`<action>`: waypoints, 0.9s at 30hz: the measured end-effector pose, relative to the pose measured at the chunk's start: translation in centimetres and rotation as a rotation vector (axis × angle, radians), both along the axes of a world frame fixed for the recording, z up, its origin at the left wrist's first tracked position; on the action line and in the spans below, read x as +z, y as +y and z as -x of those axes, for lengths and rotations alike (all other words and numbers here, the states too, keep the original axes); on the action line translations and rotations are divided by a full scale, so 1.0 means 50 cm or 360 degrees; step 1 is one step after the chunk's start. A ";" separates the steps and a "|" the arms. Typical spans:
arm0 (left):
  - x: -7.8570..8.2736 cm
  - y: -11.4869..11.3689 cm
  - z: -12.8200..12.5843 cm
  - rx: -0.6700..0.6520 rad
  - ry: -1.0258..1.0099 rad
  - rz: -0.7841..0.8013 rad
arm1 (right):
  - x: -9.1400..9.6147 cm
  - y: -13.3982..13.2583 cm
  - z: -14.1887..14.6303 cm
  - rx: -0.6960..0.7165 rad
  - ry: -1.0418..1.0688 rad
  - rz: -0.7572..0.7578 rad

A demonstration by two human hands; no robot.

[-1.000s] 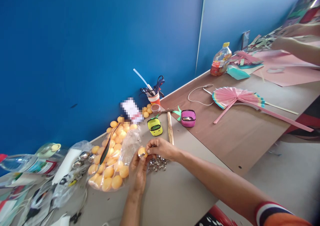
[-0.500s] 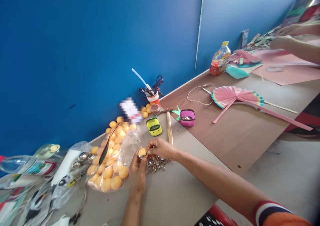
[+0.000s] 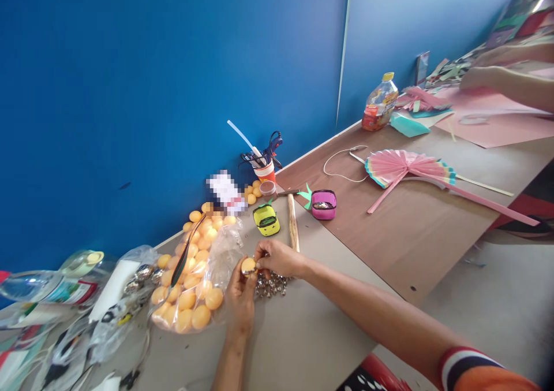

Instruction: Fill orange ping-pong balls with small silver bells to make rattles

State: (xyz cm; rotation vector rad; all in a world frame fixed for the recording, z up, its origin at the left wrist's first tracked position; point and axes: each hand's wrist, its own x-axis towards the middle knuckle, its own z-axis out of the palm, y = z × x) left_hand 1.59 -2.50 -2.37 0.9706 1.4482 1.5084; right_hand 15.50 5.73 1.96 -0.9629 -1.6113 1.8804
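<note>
My left hand [image 3: 240, 298] is closed round an orange ping-pong ball [image 3: 248, 265], held just above the table. My right hand [image 3: 277, 257] pinches something small and silvery against the ball's right side; I cannot make out what it is. Under both hands lies a heap of small silver bells [image 3: 270, 285]. To the left, a clear plastic bag [image 3: 203, 281] spills several orange balls.
A wooden-handled hammer [image 3: 294, 222], a yellow case [image 3: 266, 219] and a pink case [image 3: 324, 204] lie beyond my hands. A cup of tools [image 3: 265, 168] stands by the blue wall. Pink paper fans [image 3: 407, 168] and a bottle [image 3: 380, 103] sit farther right, where another person's hands [image 3: 480, 78] work on pink paper.
My hands have stayed together on the ball with only slight finger movement. The other person's hands at the far right have shifted a little.
</note>
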 end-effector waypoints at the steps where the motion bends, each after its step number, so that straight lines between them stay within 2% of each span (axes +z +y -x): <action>1: -0.001 0.000 -0.001 -0.0004 0.0002 0.0011 | 0.000 -0.001 0.001 0.0000 -0.0017 -0.0003; 4: 0.002 0.002 -0.005 -0.0023 -0.0084 0.0010 | 0.004 0.001 -0.001 -0.0025 0.0007 0.0014; 8: 0.021 0.004 -0.013 -0.0136 -0.0411 -0.0020 | 0.012 0.020 -0.024 0.0059 0.0128 -0.0031; 10: 0.032 0.004 -0.013 -0.0158 -0.0586 -0.0017 | 0.015 0.034 -0.040 0.0070 -0.0019 -0.0197; 14: 0.044 0.006 -0.008 -0.0147 -0.0783 -0.0043 | 0.011 0.044 -0.055 0.0011 -0.0750 -0.0847; 16: 0.044 0.009 -0.006 -0.0138 -0.0818 -0.0056 | 0.005 0.036 -0.051 0.0082 -0.1086 -0.1123; 18: 0.042 0.011 -0.005 -0.0128 -0.0834 -0.0047 | 0.001 0.024 -0.042 0.0189 -0.1282 -0.1310; 22: 0.041 0.014 -0.004 -0.0104 -0.0843 -0.0034 | 0.003 0.008 -0.029 0.0317 -0.1386 -0.1463; 27: 0.050 0.009 -0.008 -0.0090 -0.0849 -0.0010 | 0.006 0.005 -0.026 0.0332 -0.1379 -0.1508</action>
